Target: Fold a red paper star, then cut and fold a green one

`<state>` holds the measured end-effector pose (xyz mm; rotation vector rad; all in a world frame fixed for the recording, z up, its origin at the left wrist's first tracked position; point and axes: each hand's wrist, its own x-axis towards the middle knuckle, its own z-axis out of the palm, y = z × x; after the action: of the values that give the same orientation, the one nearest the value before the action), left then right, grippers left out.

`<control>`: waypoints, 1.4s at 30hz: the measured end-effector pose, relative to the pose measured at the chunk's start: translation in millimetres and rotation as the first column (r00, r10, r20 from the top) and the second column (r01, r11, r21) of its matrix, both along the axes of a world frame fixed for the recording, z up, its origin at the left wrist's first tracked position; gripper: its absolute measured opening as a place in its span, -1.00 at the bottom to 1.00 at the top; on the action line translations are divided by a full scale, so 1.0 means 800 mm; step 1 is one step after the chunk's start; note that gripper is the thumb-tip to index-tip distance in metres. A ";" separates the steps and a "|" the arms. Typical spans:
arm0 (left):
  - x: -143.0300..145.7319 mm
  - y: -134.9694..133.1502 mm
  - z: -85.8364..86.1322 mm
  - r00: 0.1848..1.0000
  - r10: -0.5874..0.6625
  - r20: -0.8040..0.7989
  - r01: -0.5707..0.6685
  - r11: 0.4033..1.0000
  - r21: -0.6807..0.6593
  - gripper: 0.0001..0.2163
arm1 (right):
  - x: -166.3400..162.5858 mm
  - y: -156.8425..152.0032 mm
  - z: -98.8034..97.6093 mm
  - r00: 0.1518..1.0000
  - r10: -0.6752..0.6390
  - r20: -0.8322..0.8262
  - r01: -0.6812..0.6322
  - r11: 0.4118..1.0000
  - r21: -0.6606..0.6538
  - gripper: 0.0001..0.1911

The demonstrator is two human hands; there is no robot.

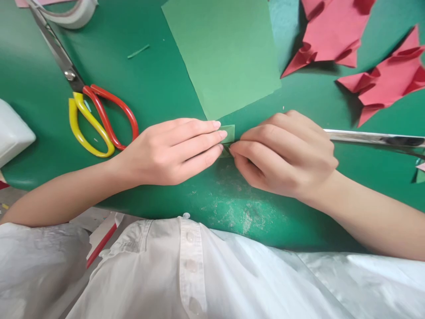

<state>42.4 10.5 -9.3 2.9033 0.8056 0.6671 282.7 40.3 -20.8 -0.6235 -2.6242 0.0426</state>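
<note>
A small green paper piece [228, 133] lies on the green table [149, 88] between my two hands. My left hand [172, 150] lies with its fingers stretched and pressed together, the tips holding down the piece's left edge. My right hand [285, 153] is curled, and its fingertips pinch the piece's lower right side. Most of the piece is hidden under the fingers. A large green paper sheet [226, 48] lies just behind it.
Scissors with red and yellow handles [96, 115] lie at the left. A tape roll [71, 13] sits at the top left. Folded red paper shapes [335, 31] [388, 79] lie at the top right. A metal ruler [375, 138] runs right. A white object [13, 133] sits at the left edge.
</note>
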 end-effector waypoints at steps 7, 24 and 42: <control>-0.001 -0.002 0.001 0.999 0.031 -0.029 -0.033 0.998 -0.044 -0.86 | -0.002 -0.005 0.002 0.991 -0.022 -0.131 0.018 0.999 -0.035 -0.90; 0.003 0.006 0.008 1.000 -0.012 -0.016 0.012 1.000 0.005 -0.89 | -0.001 0.000 0.016 0.975 0.208 -0.073 -0.194 0.968 0.160 -0.85; 0.003 0.006 0.009 0.998 -0.031 -0.056 0.032 0.999 0.017 -0.88 | 0.005 0.002 0.016 0.971 0.239 -0.014 -0.238 0.970 0.052 -0.90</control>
<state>45.1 15.1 -2.4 2.9568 0.7621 0.5958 286.6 42.2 -7.7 -0.2858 -2.6575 0.0556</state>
